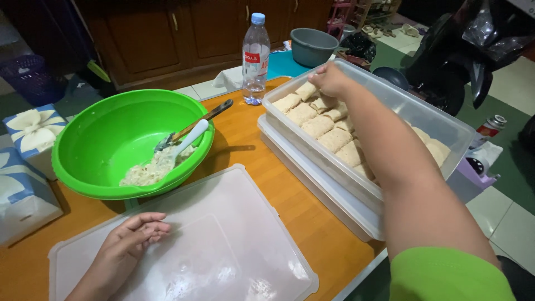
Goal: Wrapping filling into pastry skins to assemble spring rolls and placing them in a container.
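My right hand [330,79] reaches into the far corner of a clear plastic container [446,125], fingers closed on a pale folded roll [306,90] among several rolls [326,125] lined up inside. My left hand [135,233] rests palm down, fingers loosely curled, on a flat translucent lid [234,251] lying on the wooden table [278,189]. It holds nothing. A green bowl [111,128] behind the lid contains a pale lumpy filling [150,170], with a white spoon [189,136] and a dark-handled utensil [209,116] leaning in it.
A water bottle [256,58] stands at the table's far edge. A second lid [317,184] lies under the container. Wrapped gift boxes [30,139] sit at left. A grey tub [312,45], wooden cabinets [167,33] and a scooter [468,50] stand behind.
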